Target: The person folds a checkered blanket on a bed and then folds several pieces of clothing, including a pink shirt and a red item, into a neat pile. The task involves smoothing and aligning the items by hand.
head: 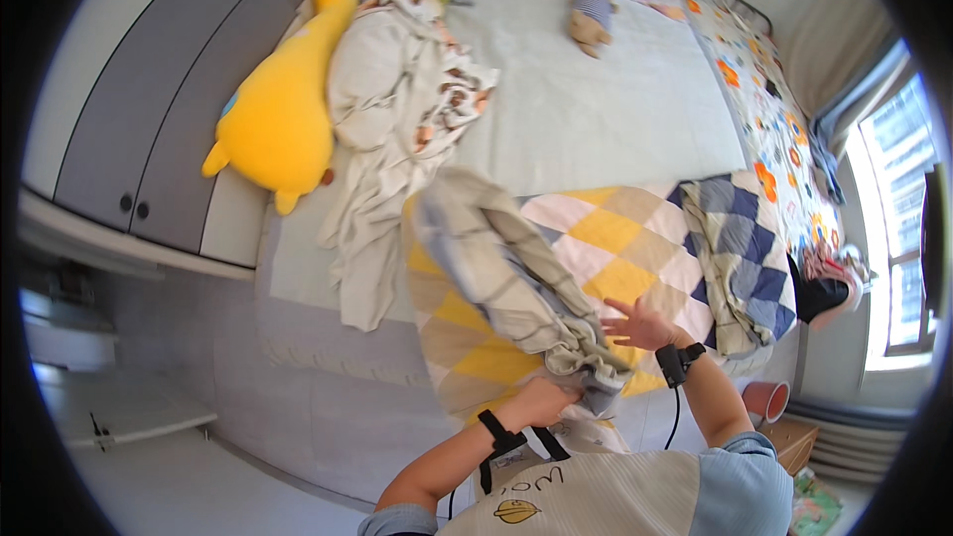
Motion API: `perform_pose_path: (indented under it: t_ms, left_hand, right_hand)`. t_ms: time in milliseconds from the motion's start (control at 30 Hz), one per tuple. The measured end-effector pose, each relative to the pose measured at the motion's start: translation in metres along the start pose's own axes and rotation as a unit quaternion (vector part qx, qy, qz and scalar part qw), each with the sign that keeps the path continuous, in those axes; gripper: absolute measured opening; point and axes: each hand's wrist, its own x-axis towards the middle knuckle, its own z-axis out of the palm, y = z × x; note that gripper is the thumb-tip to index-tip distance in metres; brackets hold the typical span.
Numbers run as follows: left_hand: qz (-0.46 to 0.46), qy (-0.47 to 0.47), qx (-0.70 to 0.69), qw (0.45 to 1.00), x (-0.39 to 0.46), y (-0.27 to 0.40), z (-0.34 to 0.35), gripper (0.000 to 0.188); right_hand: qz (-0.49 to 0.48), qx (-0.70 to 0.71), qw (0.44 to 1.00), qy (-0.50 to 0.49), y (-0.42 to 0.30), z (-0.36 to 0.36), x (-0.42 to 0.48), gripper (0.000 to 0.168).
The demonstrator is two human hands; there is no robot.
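My left hand (547,400) grips the near end of a pair of grey-beige plaid trousers (514,290), close to my body. Their legs stretch away from me, blurred at the far end. My right hand (644,325) hovers beside the waist end with its fingers spread, apparently holding nothing. Beneath the trousers lies a yellow, pink and beige diamond-patterned quilt (622,227) at the foot of the bed. A folded section with navy checks (744,253) rests at its right end. Part of my left hand's grip is hidden by cloth.
Left of the quilt are a crumpled white blanket (380,112) and a large yellow plush toy (279,112). A teddy bear (593,11) lies farther up the bed (595,104). Grey cabinets (149,112) border the left side; a red bin (765,402) stands at lower right.
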Motion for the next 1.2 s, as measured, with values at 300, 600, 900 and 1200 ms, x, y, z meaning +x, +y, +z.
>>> perform_pose_path:
  t_ms: [300, 600, 900, 1200]
  left_hand:
    - [-0.121, -0.169, 0.069, 0.976, 0.074, 0.032, 0.094, 0.068]
    - [-0.142, 0.118, 0.087, 0.979, 0.089, 0.056, 0.04, 0.073]
    - [-0.143, -0.12, 0.013, 0.982, 0.132, 0.031, 0.108, 0.083]
    - [-0.158, -0.214, -0.172, 0.949, 0.138, 0.007, 0.101, 0.081]
  right_hand:
    - [-0.112, -0.3, 0.899, 0.3, 0.114, -0.076, 0.076, 0.119]
    - [-0.218, -0.123, 0.938, 0.24, -0.027, 0.001, 0.066, 0.043]
    - [0.001, -0.373, 0.825, 0.424, 0.12, -0.143, -0.003, 0.073]
    - [-0.014, -0.461, 0.73, 0.504, 0.129, -0.114, -0.012, 0.065]
